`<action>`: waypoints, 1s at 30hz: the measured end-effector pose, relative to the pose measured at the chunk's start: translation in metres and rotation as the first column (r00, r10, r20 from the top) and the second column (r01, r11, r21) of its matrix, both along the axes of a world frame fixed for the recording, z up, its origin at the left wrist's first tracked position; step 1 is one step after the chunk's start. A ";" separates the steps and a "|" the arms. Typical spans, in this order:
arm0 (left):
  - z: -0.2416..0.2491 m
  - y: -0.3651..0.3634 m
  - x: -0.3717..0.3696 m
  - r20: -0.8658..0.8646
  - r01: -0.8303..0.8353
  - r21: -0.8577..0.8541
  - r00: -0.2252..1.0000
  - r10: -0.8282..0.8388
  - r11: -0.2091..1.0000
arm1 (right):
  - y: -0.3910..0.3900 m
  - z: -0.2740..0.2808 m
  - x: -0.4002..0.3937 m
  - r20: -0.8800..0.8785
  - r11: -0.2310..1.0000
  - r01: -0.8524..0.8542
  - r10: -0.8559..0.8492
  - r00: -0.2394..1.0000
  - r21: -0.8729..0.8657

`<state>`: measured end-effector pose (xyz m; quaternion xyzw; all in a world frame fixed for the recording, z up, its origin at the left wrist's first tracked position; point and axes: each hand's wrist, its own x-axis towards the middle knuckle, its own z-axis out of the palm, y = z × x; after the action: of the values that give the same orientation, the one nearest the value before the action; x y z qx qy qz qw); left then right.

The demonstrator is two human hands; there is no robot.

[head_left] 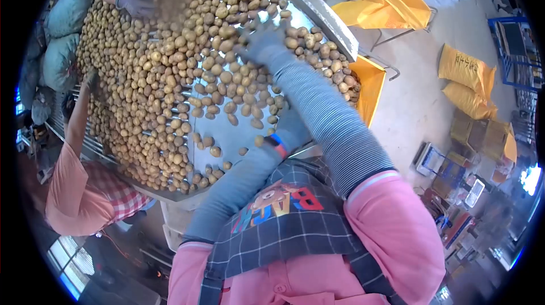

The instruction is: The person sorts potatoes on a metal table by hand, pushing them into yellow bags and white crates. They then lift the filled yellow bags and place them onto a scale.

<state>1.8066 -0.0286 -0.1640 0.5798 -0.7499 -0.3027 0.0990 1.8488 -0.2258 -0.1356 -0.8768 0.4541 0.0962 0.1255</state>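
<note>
Many potatoes (170,86) cover a metal sorting table (227,135), thickest on its left side and more scattered near me. My right hand (265,43), in a grey glove, reaches across the table with its fingers spread over potatoes near the far right edge. It looks slightly blurred and grips no potato that I can see. Close to my body, my left hand (294,127), also gloved, is low over the table's near right part beside some potatoes. My right sleeve covers part of it, and its fingers are not clear.
A co-worker's gloved hand (136,4) touches the potatoes at upper left, and another person's hand (91,78) is at the left edge. A yellow sack (370,86) hangs at the table's right end. Filled yellow sacks (465,72) lie on the floor. Green sacks (61,61) stand at left.
</note>
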 end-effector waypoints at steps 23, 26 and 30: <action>-0.001 0.008 0.062 0.085 0.173 -0.175 0.983 -0.160 0.969 | -0.016 -0.069 -0.139 0.257 0.936 -0.157 0.243 0.935 -0.315; -0.033 -0.058 0.057 -0.088 0.242 -0.336 0.954 -0.286 0.910 | -0.059 -0.075 -0.066 0.476 0.973 -0.029 0.139 0.868 -0.231; -0.019 -0.108 0.181 -0.325 -0.397 -0.454 0.907 0.267 0.798 | -0.070 -0.028 0.022 0.309 0.986 0.144 -0.111 0.945 -0.086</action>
<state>1.9873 -0.1371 -0.1827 0.6140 -0.6705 -0.1400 0.3923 1.8705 -0.2963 -0.1634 -0.8554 0.4897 -0.0723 0.1523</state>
